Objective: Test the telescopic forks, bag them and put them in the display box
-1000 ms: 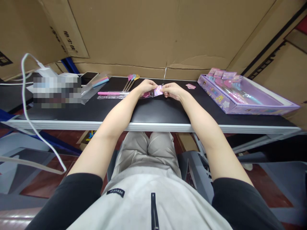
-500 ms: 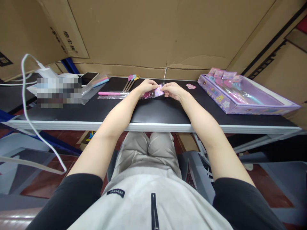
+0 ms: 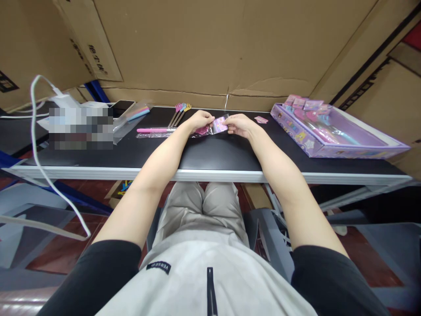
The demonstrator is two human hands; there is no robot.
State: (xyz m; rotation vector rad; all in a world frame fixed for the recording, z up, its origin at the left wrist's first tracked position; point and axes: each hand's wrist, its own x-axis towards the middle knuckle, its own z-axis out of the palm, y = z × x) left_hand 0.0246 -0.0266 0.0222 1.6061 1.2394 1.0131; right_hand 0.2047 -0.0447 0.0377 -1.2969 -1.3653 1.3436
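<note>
Card (image 3: 219, 125) sits upper centre of frame at the right end of the sleeve (image 3: 158, 135), left grip (image 3: 200, 121) pinched on sleeve, right grip (image 3: 242, 125) clamped on card's right edge; probably best kept flat, sleeve held taut, no creasing.

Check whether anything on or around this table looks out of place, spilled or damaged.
Nothing looks spilled. At far left, a white cable hangs loosely past the table's front edge, where it might snag. Beside it, a pixelated patch hides what lies there. The cardboard wall is creased above the small pink cards.
</note>
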